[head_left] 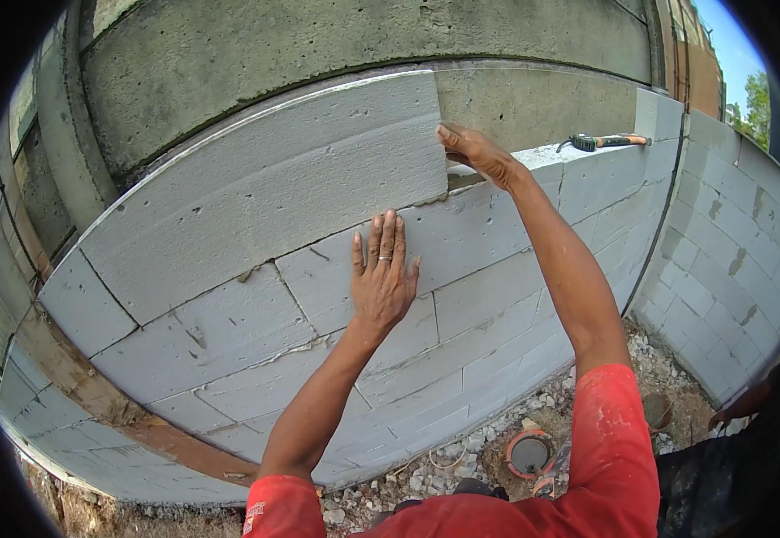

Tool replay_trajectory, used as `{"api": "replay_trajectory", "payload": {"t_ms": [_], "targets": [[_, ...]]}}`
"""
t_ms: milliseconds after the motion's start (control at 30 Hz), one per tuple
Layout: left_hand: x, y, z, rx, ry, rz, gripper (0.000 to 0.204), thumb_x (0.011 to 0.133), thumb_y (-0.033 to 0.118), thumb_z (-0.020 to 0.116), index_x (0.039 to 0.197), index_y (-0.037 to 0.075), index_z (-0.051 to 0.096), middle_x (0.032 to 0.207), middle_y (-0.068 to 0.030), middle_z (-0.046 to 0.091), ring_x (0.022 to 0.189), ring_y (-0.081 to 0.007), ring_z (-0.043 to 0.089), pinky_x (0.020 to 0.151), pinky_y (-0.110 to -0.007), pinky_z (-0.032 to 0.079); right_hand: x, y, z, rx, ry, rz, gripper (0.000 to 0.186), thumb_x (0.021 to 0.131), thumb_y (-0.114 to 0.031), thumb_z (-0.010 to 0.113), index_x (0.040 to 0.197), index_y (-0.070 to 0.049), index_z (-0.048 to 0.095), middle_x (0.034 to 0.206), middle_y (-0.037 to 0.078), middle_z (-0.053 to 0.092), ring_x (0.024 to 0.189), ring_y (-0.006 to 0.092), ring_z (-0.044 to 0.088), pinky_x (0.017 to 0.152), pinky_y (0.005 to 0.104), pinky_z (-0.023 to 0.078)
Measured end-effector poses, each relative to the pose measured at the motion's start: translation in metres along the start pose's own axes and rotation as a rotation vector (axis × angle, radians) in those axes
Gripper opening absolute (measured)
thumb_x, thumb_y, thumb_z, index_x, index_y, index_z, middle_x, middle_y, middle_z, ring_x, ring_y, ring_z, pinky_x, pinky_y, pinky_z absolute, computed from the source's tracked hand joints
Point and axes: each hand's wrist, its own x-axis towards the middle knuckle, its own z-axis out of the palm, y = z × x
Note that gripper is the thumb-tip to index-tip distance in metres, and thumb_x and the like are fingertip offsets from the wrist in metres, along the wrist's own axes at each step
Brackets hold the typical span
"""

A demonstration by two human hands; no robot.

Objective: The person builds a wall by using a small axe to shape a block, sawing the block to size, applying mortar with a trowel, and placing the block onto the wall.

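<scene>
Topping one grey block wall (462,296), one large top block (264,193) sits at the upper course. Left hand (383,273) presses flat, fingers together, just below it; right hand (478,154) curls around its end (one hammer (603,141) lies beyond).

Left hand (383,273) flat, fingers (388,235) spread; right hand (477,152) reaching up, curled.

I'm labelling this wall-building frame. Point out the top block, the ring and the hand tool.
top block (264,193): head view, middle of its front face.
ring (385,259): head view, left hand's finger.
hand tool (603,141): head view, its handle.
</scene>
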Motion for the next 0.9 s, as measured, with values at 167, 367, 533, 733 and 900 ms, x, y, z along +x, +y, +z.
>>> {"api": "replay_trajectory", "payload": {"t_ms": [167,367,533,733,900], "targets": [[0.003,0.013,0.014,0.106,0.077,-0.193,0.078,0.099,0.045,0.05,0.159,0.005,0.021,0.168,-0.0105,0.01,0.156,-0.0255,0.003,0.125,-0.048,-0.007,0.025,0.006,0.027,0.129,-0.063,-0.014,0.117,0.074,-0.083,0.063,0.145,0.008,0.043,0.144,0.031,0.047,0.141,0.0416,0.039,0.118,0.0513,0.029],[0.01,0.027,0.023,0.14,0.109,-0.245,0.078,0.098,0.042,0.051,0.159,0.005,0.02,0.168,-0.0106,0.011,0.156,-0.0249,0.003,0.125,-0.048,-0.007,0.034,-0.009,-0.001,-0.071,-0.195,0.022,0.113,0.064,-0.077,0.076,0.137,0.008,0.053,0.133,0.033,0.056,0.135,0.0459,0.047,0.115,0.0581,0.03],[0.01,0.031,0.028,0.146,0.136,-0.276,0.078,0.097,0.042,0.053,0.159,0.006,0.022,0.168,-0.0093,0.013,0.156,-0.0242,0.006,0.126,-0.047,-0.006,0.042,-0.009,-0.01,-0.121,-0.3,-0.014,0.119,0.064,-0.079,0.074,0.14,0.009,0.049,0.136,0.035,0.052,0.136,0.0456,0.046,0.115,0.0582,0.032],[-0.001,0.022,0.011,0.111,0.085,-0.251,0.073,0.099,0.037,0.05,0.159,0.006,0.021,0.167,-0.0131,0.012,0.156,-0.0257,0.003,0.125,-0.047,-0.007,0.038,0.008,-0.038,-0.015,-0.002,-0.311,0.11,0.082,-0.083,0.05,0.149,0.003,0.04,0.143,0.031,0.049,0.139,0.0434,0.042,0.117,0.0542,0.029],[-0.046,0.039,0.011,-0.146,0.166,-0.225,0.069,0.101,0.037,0.046,0.159,0.009,0.021,0.165,-0.0196,0.016,0.155,-0.0354,0.004,0.123,-0.054,-0.004,0.025,0.088,-0.123,0.082,0.572,-0.564,0.097,0.094,-0.079,0.024,0.158,-0.006,0.024,0.15,0.03,0.041,0.144,0.0367,0.037,0.122,0.052,0.018]]}}
